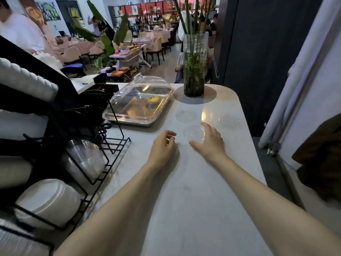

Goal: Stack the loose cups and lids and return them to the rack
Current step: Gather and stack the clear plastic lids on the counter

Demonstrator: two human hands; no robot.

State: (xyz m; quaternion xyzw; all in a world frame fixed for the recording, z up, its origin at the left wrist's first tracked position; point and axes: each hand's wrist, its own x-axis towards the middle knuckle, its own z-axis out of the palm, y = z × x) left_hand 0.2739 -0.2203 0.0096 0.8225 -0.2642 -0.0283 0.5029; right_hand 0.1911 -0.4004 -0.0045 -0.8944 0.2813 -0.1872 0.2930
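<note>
Where the clear lid (194, 133) lies flat near the counter's (184, 191) right edge, the right hand (210, 142) spreads wide around it, thumb and fingers at its rim. Two more clear lids (186, 116) (227, 120) beyond are faint. The left hand (163, 148) curls loosely, seemingly empty. A black wire rack (103, 163) at the left edge holds stacked cups (84, 159), partly cut off

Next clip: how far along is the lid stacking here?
Done: the rack already holds clear stacks. In hand: the right hand spreads around the nearest lid; the left hand hangs loosely curled, seemingly empty. Left: three lids lie apart on the counter, including two farther ones, unstacked.
</note>
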